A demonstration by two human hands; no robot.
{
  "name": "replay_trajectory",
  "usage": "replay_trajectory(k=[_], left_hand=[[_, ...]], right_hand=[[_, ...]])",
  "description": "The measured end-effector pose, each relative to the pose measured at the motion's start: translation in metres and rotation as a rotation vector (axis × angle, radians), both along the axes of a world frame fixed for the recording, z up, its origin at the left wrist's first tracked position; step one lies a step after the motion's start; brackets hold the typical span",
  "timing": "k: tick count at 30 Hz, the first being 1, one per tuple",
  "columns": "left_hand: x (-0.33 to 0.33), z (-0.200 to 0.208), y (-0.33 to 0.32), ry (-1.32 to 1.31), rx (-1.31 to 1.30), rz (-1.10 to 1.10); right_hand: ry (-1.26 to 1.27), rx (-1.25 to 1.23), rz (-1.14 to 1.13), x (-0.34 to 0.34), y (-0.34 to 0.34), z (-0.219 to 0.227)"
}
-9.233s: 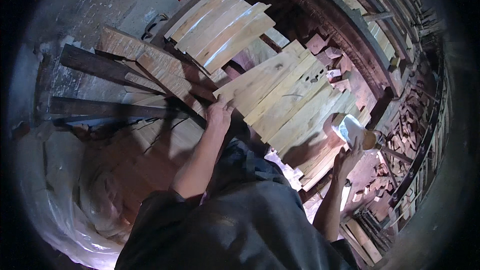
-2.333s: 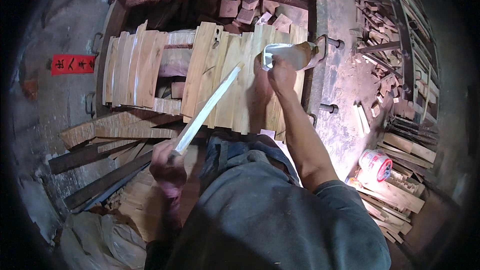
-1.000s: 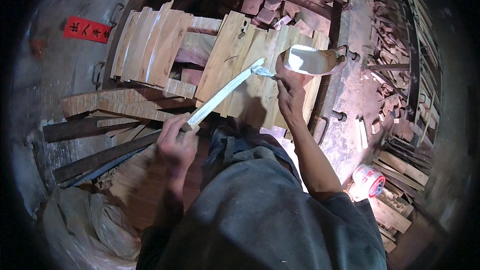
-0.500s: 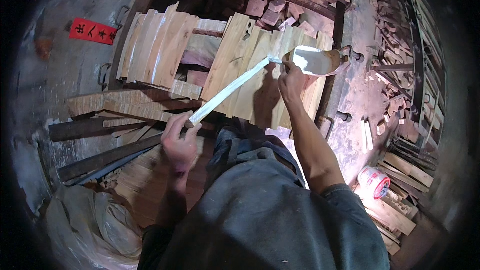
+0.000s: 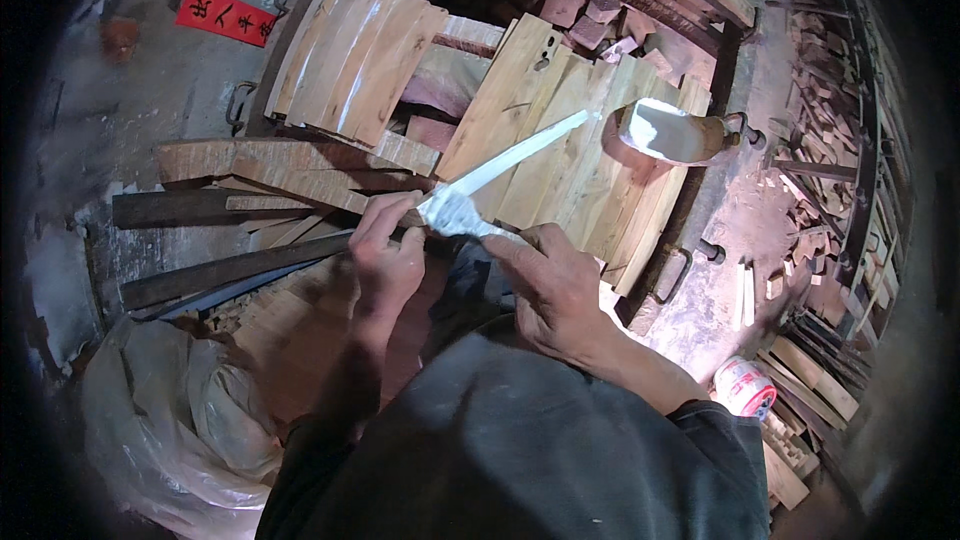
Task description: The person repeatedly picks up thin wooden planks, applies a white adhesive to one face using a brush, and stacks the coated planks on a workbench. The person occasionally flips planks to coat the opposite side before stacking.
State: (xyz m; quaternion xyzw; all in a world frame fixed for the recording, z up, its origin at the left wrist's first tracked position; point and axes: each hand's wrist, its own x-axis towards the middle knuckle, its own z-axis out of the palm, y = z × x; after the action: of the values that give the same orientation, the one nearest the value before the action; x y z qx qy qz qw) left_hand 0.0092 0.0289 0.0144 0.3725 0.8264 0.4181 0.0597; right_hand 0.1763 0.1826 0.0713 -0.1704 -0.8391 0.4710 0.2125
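My left hand (image 5: 388,258) pinches the near end of a narrow wooden strip (image 5: 525,150), whose upper face is coated white. The strip slants away to the right above the boards. My right hand (image 5: 550,285) is closed round the handle of a brush (image 5: 456,213) smeared with white paste. The brush head lies against the strip close to my left fingers. Beyond my right hand, at the far right of the boards, a cut-open container (image 5: 690,138) holds white paste, some of it clinging to the wall.
Pale wooden boards (image 5: 545,175) lie side by side over a frame holding wood blocks (image 5: 563,8). More boards (image 5: 365,65) sit at the left. Loose planks (image 5: 210,208) and a plastic sheet (image 5: 165,420) are near my left arm. A white-and-red bucket (image 5: 742,387) stands at the right.
My right hand has brought the brush from the strip's far end, near the container, back to the near end by my left hand. The view has shifted slightly.
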Motion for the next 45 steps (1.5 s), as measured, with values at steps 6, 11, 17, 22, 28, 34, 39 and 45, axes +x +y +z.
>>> replay_trajectory(k=[6, 11, 17, 22, 28, 34, 39, 45], left_hand=[[0.007, 0.004, 0.002, -0.017, 0.028, 0.030], [0.013, 0.003, 0.001, -0.081, 0.002, 0.071], [0.010, -0.005, -0.004, -0.064, 0.046, 0.068], [0.007, 0.006, 0.004, -0.009, 0.019, 0.036], [0.008, -0.002, 0.001, -0.078, 0.049, 0.084], [0.008, -0.005, -0.005, -0.095, 0.001, 0.112], [0.001, -0.002, 0.001, -0.045, 0.014, 0.101], [-0.001, -0.015, -0.004, -0.188, 0.044, 0.120]], right_hand=[[-0.039, -0.569, -0.195, 0.001, 0.020, -0.038], [-0.075, 0.043, -0.542, 0.009, 0.095, -0.152], [-0.085, 0.090, -0.302, 0.003, 0.043, -0.083], [0.104, -0.006, 0.032, -0.004, -0.006, 0.006], [-0.006, -0.772, -0.103, 0.004, -0.001, -0.008], [-0.062, -0.571, 0.002, 0.024, 0.008, -0.027], [-0.063, -0.777, -0.097, 0.006, 0.012, -0.037], [-0.126, -0.759, -0.302, 0.002, 0.056, -0.092]])
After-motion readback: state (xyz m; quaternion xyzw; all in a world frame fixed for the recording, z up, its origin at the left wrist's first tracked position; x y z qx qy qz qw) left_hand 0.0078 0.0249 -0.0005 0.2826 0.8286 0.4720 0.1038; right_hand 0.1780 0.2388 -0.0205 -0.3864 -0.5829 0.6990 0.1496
